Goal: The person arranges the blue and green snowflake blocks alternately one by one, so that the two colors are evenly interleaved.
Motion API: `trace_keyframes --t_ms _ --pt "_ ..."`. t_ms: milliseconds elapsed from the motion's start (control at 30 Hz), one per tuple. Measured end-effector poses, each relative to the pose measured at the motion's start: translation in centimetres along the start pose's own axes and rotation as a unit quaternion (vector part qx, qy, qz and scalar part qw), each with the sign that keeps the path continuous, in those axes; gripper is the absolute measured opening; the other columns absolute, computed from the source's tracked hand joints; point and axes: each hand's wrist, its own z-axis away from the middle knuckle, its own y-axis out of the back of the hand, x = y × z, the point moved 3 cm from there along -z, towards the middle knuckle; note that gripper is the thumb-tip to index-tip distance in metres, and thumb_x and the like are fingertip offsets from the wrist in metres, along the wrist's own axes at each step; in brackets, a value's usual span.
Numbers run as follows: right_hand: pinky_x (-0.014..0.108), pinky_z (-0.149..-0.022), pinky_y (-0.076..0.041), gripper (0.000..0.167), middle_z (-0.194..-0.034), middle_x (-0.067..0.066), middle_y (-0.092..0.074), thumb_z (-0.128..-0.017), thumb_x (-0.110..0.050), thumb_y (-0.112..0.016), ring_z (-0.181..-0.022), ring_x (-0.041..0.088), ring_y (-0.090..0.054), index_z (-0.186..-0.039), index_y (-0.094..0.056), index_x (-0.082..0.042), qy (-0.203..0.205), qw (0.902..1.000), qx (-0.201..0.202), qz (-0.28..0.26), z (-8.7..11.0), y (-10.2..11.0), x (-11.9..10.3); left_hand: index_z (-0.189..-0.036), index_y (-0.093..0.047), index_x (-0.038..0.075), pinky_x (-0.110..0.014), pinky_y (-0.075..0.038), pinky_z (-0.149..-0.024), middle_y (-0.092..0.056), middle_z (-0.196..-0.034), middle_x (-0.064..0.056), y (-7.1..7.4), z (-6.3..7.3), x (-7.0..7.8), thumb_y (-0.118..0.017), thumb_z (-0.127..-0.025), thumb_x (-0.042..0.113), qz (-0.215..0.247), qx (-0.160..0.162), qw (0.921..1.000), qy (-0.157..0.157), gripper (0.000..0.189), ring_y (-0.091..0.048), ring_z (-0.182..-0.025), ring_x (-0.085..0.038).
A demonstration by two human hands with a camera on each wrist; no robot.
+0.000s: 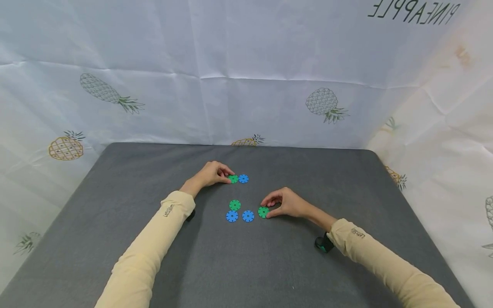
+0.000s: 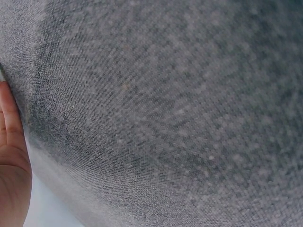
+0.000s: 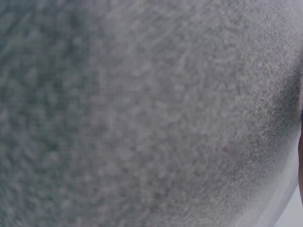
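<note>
At the far side of the group, my left hand (image 1: 213, 173) pinches a green notched disc (image 1: 233, 179) between thumb and fingers. A blue notched disc (image 1: 243, 179) lies right beside it. My right hand (image 1: 288, 203) pinches another green disc (image 1: 263, 212) by its edge, nearer to me and to the right. Between the hands lie a third green disc (image 1: 235, 205), a blue disc (image 1: 232, 216) just below it, and one more blue disc (image 1: 248, 216) to the right. In the left wrist view, only part of the left hand (image 2: 12, 142) shows at the edge.
A grey cloth-covered table (image 1: 239, 265) lies under everything. Behind it hangs a white curtain (image 1: 239, 51) printed with pineapples, which continues along the right side. A dark wrist device (image 1: 323, 244) sits at the right sleeve cuff.
</note>
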Motion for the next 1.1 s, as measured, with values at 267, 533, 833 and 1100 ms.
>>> trace_keyframes --t_ms 267,533,833,1100 --pt "0.031 -0.081 -0.053 0.031 -0.102 0.013 -0.07 -0.078 -0.007 -0.079 -0.09 0.022 -0.066 -0.107 -0.07 0.002 0.005 0.9995 0.024 -0.022 0.3 0.0 -0.1 -0.109 -0.073 0.004 -0.027 -0.046 -0.065 -0.068 -0.085 -0.005 -0.1 -0.2 -0.4 -0.074 -0.086 0.014 0.01 -0.003 0.9999 -0.003 0.026 -0.058 -0.073 -0.015" --pt "0.032 -0.081 -0.053 0.031 -0.103 0.017 -0.069 -0.078 -0.003 -0.079 -0.092 0.027 -0.066 -0.106 -0.069 0.005 0.025 0.9957 0.076 -0.046 0.4 0.6 -0.3 -0.109 -0.073 0.005 -0.026 -0.045 -0.064 -0.068 -0.084 -0.003 -0.1 -0.2 -0.4 -0.075 -0.085 0.015 0.009 -0.002 1.0 -0.003 0.026 -0.056 -0.07 -0.012" --pt "0.031 -0.08 -0.054 0.032 -0.103 0.018 -0.069 -0.077 -0.002 -0.079 -0.092 0.029 -0.066 -0.107 -0.069 0.005 0.018 0.9923 0.115 -0.043 -0.2 1.5 -0.5 -0.11 -0.073 0.003 -0.024 -0.044 -0.064 -0.067 -0.085 -0.005 0.0 -0.1 -0.2 -0.074 -0.085 0.012 -0.002 -0.001 1.0 0.004 0.027 -0.055 -0.071 -0.012" --pt "0.028 -0.08 -0.053 0.033 -0.105 0.016 -0.069 -0.077 -0.002 -0.079 -0.092 0.027 -0.065 -0.108 -0.07 0.004 0.004 0.9896 0.136 -0.047 -1.0 2.1 -0.1 -0.11 -0.073 0.004 -0.026 -0.044 -0.066 -0.067 -0.086 -0.006 0.1 0.1 0.1 -0.074 -0.085 0.012 0.0 0.0 0.9999 0.011 0.026 -0.056 -0.073 -0.014"
